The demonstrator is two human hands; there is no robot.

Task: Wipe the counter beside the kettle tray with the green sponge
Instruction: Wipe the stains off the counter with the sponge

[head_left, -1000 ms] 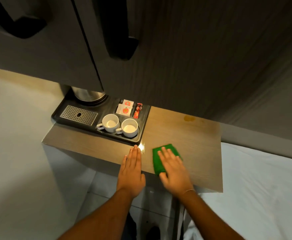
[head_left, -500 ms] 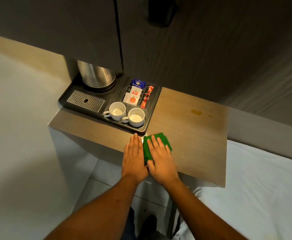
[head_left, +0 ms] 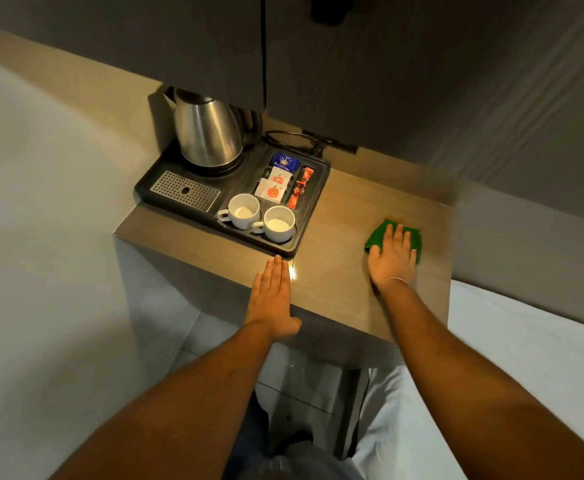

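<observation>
The green sponge lies on the wooden counter near its right edge, well to the right of the black kettle tray. My right hand presses flat on the sponge with fingers spread, covering most of it. My left hand rests flat on the counter's front edge just below the tray's near corner, fingers together, holding nothing. A small yellowish stain shows just beyond the sponge.
On the tray stand a steel kettle, two white cups, a metal drip grid and several sachets. A black cord runs behind the tray. Dark cabinets hang overhead. A white bed adjoins the counter on the right.
My right hand has slid the sponge from beside the left hand, near the tray's corner, across to the counter's right side. The left hand has stayed put. The view has tilted, showing the kettle.
</observation>
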